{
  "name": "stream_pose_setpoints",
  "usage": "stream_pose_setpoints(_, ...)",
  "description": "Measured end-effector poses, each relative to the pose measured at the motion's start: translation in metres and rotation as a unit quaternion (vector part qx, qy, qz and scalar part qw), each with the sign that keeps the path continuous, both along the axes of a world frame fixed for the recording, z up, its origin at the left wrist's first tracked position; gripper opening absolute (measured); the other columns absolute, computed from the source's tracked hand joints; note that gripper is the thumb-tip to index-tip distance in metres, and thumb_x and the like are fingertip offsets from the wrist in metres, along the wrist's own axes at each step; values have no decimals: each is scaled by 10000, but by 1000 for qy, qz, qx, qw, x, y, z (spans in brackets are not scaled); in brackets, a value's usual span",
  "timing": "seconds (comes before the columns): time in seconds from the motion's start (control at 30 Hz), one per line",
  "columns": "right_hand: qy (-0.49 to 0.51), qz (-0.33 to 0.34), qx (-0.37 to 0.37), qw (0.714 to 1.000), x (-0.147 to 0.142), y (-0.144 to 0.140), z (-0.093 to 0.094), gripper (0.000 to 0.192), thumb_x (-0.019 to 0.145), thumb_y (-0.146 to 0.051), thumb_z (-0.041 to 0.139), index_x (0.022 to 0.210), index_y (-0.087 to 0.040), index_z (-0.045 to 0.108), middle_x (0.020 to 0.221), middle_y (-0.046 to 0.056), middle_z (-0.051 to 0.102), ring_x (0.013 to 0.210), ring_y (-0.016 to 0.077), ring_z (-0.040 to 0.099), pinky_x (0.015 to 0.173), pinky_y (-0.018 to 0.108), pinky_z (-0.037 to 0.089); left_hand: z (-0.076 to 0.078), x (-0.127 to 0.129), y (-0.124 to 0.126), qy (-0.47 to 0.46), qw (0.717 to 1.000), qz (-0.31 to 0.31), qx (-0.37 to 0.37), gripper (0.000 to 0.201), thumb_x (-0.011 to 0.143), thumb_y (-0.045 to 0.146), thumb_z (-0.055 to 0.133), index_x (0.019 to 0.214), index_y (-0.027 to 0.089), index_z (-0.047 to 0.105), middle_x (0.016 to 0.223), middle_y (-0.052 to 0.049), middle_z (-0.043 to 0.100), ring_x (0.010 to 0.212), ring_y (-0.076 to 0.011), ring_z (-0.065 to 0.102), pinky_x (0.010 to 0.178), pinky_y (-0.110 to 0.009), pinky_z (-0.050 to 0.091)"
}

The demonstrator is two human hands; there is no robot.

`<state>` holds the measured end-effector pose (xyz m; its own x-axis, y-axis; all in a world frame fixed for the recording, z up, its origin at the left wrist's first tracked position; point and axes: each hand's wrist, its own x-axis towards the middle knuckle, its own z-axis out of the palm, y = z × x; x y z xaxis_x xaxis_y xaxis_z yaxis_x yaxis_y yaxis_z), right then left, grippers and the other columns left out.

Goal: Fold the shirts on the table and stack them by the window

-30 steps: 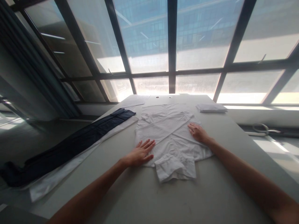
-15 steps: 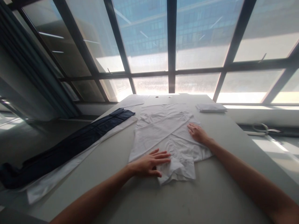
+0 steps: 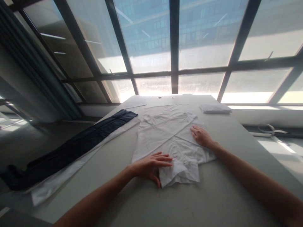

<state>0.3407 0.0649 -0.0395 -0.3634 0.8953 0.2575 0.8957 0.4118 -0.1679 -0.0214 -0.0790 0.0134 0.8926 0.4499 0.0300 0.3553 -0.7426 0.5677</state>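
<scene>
A white garment [image 3: 163, 132], wrinkled and with gathered folds down its middle, lies spread on the white table [image 3: 189, 201]. My left hand [image 3: 151, 165] rests on its near left part, fingers stretched to the right and the thumb pointing down beside the garment's near left edge. Farther off, my right hand [image 3: 200, 136] lies flat on the garment's right side with its fingers extended. Neither hand grips the cloth. The garment's exact kind is not clear from its folded shape.
Dark navy trousers [image 3: 82, 138] lie along the table's left edge, over a long white cloth [image 3: 94, 149]. A folded white item [image 3: 216, 108] sits at the far right. Large windows [image 3: 151, 37] rise behind the table, and a curtain [image 3: 35, 66] hangs at the left.
My left thumb has swung down and away from the fingers, toward the garment's near left edge. My right hand stays almost in place.
</scene>
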Motion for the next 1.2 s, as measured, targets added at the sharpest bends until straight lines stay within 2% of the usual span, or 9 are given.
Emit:
stream_pose_setpoints(0.13, 27, 36, -30, 999, -15, -39, -1, 512, 995, -246, 456, 1477, -102, 552, 1608, 205, 404, 1516, 302, 342, 1234, 468, 289, -2, -1, -5, -16, 1000, -4, 19, 845, 743, 612, 845, 1488, 337, 555, 1559, -112, 504, 1475, -335, 419, 1251, -513, 227)
stream_pose_setpoints(0.33, 42, 174, -72, 981, -8, -101, -2, 525, 1000, -260, 451, 1514, -191, 531, 1633, 124, 386, 1535, 271, 303, 1254, 504, 241, 3, -3, -7, -10, 1000, -5, 22, 740, 795, 549, 834, 1456, 324, 589, 1526, -111, 545, 1448, -325, 463, 1238, -511, 278)
stream_pose_setpoints(0.5, 77, 257, -93, 959, 18, -124, 14, 529, 1005, -262, 482, 1532, -294, 512, 1625, 60, 407, 1529, 258, 317, 1261, 510, 245, 12, -6, -12, -36, 999, 3, 29, 516, 953, 414, 711, 1447, 309, 602, 1468, -113, 604, 1385, -285, 544, 1192, -456, 390)
stream_pose_setpoints(0.63, 96, 330, -122, 931, 22, -134, 31, 604, 958, -304, 610, 1546, -348, 482, 1615, 45, 430, 1525, 278, 324, 1264, 530, 231, 10, -4, -14, -70, 996, 8, 58, 429, 1019, 292, 594, 1447, 304, 600, 1395, -110, 659, 1305, -252, 611, 1091, -390, 503)
stream_pose_setpoints(0.7, 111, 327, -112, 932, 16, -136, 31, 608, 935, -310, 656, 1525, -341, 516, 1592, 68, 468, 1506, 291, 363, 1252, 537, 257, 6, -2, -12, -75, 995, 17, 69, 414, 1024, 284, 571, 1436, 300, 610, 1375, -114, 670, 1268, -246, 633, 1073, -387, 512)
stream_pose_setpoints(0.8, 149, 320, -78, 932, 4, -134, 22, 453, 953, -294, 643, 1404, -327, 648, 1469, 96, 605, 1418, 285, 485, 1173, 505, 396, -2, 0, -10, -93, 992, 43, 70, 350, 1022, 322, 579, 1352, 272, 684, 1303, -134, 704, 1179, -246, 675, 1031, -381, 528)
stream_pose_setpoints(0.93, 240, 323, -92, 911, -5, -131, 16, 291, 1007, -333, 574, 1239, -288, 743, 1220, 121, 723, 1178, 255, 642, 989, 435, 529, -9, 1, -7, -149, 981, 122, 1, 322, 1011, 406, 598, 1201, 214, 774, 1145, -146, 736, 1010, -219, 714, 881, -314, 562)
stream_pose_setpoints(1.07, 330, 247, -125, 902, -12, -125, 17, 350, 1008, -480, 557, 943, -219, 781, 968, 93, 721, 904, 226, 672, 801, 344, 546, -12, 3, -5, -162, 955, 237, -81, 458, 947, 568, 637, 920, 140, 800, 878, -106, 726, 755, -181, 676, 648, -250, 516)
stream_pose_setpoints(1.2, 339, 139, -168, 915, -20, -112, 11, 500, 977, -546, 557, 649, -178, 640, 658, 4, 584, 619, 158, 536, 569, 262, 416, -13, 4, -3, -149, 915, 332, -173, 560, 890, 668, 634, 746, 130, 689, 572, 10, 557, 505, -115, 510, 499, -224, 390)
